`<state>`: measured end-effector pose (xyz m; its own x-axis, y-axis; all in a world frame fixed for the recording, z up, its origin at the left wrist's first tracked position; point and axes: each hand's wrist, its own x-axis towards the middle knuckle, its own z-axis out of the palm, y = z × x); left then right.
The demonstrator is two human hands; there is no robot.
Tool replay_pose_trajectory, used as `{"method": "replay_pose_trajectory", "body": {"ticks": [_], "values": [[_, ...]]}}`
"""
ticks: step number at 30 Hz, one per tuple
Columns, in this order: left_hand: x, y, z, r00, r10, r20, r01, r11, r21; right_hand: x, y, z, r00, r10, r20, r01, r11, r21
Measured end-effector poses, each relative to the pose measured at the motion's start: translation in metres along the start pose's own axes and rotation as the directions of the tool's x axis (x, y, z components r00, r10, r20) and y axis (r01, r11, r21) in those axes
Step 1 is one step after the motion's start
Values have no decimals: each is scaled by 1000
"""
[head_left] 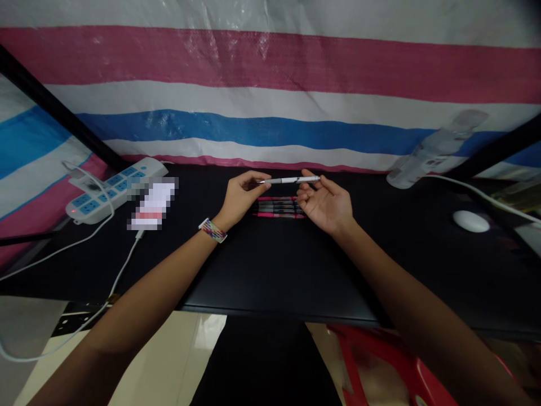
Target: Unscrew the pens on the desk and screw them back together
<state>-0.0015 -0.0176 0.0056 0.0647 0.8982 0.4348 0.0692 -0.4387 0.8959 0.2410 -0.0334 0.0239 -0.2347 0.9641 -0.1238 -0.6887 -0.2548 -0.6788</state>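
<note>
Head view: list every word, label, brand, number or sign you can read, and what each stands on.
No text can be read.
White pen between the hands: dark marking, too small to read.
Clear bottle: label too blurred to read.
Phone: screen pixelated, unreadable.
Power strip: any lettering too small to read.

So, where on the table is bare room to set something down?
Bare: table between the forearms, nearer than the pen row; also between right forearm and rounded white object. Crowded: left, around power strip and phone.
</note>
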Motion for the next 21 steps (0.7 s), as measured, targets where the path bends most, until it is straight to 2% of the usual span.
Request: {"method": "replay_pose_trajectory", "body": {"ticks": [7,12,21], "values": [[0,-1,0,1000,-7,2,7,1000,11,0,3,-1,999,-42,-2,42,998,-36],[0,-2,0,1000,-14,7,14,1000,-4,-1,3,0,999,-39,-1,39,999,-1],[0,-3,0,1000,3,21,-3,1000,16,-1,4,1,999,-49,6,49,997,-58]]}}
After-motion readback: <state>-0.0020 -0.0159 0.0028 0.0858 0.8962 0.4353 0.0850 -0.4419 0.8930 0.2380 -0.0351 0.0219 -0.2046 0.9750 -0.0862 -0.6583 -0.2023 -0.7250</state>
